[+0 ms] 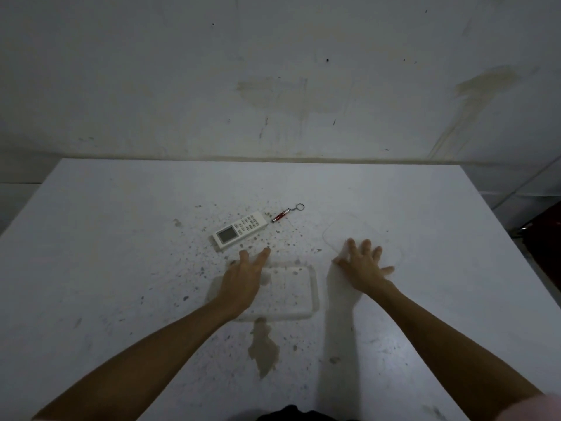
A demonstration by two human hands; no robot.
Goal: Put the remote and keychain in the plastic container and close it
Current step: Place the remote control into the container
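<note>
Left hand (243, 278): open, above the container (299, 291)
Right hand (362, 267): spread flat on the lid (361, 235)
Remote (239, 233), keychain (287, 212): lay on the desk (121, 238)

White remote (239, 233) beside red keychain (287, 213) on speckled table (121, 238), clear container (291, 288) lidless nearer.

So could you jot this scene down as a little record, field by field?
surface: white speckled table
remote: flat on table, beyond left hand
keychain: on table, just right of remote
container: clear, open, empty, near centre
lid: clear, on table, off container
left hand: open, over container's left edge, fingers towards remote
right hand: spread, on lid
items packed: none yet
</note>
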